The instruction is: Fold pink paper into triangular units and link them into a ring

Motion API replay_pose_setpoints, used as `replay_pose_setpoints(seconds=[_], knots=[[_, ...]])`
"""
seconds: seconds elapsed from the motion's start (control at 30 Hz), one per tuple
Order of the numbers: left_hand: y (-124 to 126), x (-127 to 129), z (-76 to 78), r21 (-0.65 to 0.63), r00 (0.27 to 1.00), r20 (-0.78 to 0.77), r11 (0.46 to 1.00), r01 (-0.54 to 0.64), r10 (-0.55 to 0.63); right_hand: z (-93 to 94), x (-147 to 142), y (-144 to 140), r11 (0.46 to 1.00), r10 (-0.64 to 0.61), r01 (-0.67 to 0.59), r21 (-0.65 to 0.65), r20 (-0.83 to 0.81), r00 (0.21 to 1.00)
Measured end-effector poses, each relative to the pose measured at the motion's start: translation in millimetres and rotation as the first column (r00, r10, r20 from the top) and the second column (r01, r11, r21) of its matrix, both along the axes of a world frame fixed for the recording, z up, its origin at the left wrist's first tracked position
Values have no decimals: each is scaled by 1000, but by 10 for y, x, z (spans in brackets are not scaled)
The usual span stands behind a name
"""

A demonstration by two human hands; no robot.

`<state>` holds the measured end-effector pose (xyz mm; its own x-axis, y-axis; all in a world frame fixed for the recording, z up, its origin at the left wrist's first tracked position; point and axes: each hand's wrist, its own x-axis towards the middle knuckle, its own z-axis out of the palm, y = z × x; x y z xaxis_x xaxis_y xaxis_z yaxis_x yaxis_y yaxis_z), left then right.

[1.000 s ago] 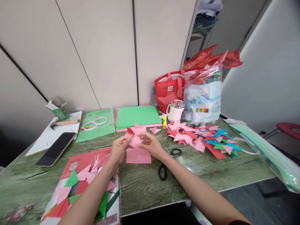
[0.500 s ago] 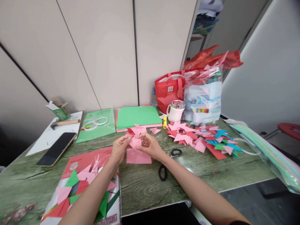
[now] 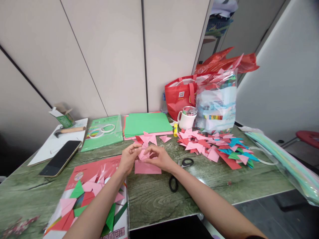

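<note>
Between my two hands is a small piece of folded pink paper (image 3: 143,154), its lower part covered by fingers. My left hand (image 3: 130,157) pinches its left side, and my right hand (image 3: 159,157) grips the right side with thumb and forefinger. Under the hands a flat pink paper sheet (image 3: 148,168) lies on the table. Just beyond the fingers are more folded pink pieces (image 3: 149,138) and a red folded piece (image 3: 139,139). A single pink folded triangle (image 3: 164,138) rests to their right.
Black-handled scissors (image 3: 173,183) lie right of the sheet, near my right forearm. Farther right spreads a pile of folded paper (image 3: 196,142). A glue stick (image 3: 175,130) and white mug (image 3: 187,120) stand behind. At left are a phone (image 3: 61,158), a hammer (image 3: 72,130) and a paper pack (image 3: 99,164).
My right fingers have shifted slightly left and closed in over the folded pink paper, hiding more of it. My left fingers have come nearer its middle.
</note>
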<state>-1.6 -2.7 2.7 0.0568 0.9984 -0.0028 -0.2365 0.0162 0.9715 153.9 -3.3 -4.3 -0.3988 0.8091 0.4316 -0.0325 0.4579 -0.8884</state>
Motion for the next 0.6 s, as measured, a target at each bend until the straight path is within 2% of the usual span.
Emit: replay_pose_setpoints(seconds=[0.23, 0.43, 0.53, 0.6], knots=[[11, -14, -39, -28, 995, -83, 999, 45, -47, -57, -23, 0, 999, -42, 40, 31, 62, 997], [15, -20, -83, -33, 991, -94, 995, 90, -92, -31, -42, -37, 995, -82, 82, 55, 12, 997], [12, -4, -76, 34, 981, -180, 996, 79, -71, -11, -43, -31, 992, -128, 128, 21, -25, 991], [2, 14, -50, 106, 969, -246, 992, 66, -39, -12, -33, -2, 977, -211, 210, -27, -43, 977]])
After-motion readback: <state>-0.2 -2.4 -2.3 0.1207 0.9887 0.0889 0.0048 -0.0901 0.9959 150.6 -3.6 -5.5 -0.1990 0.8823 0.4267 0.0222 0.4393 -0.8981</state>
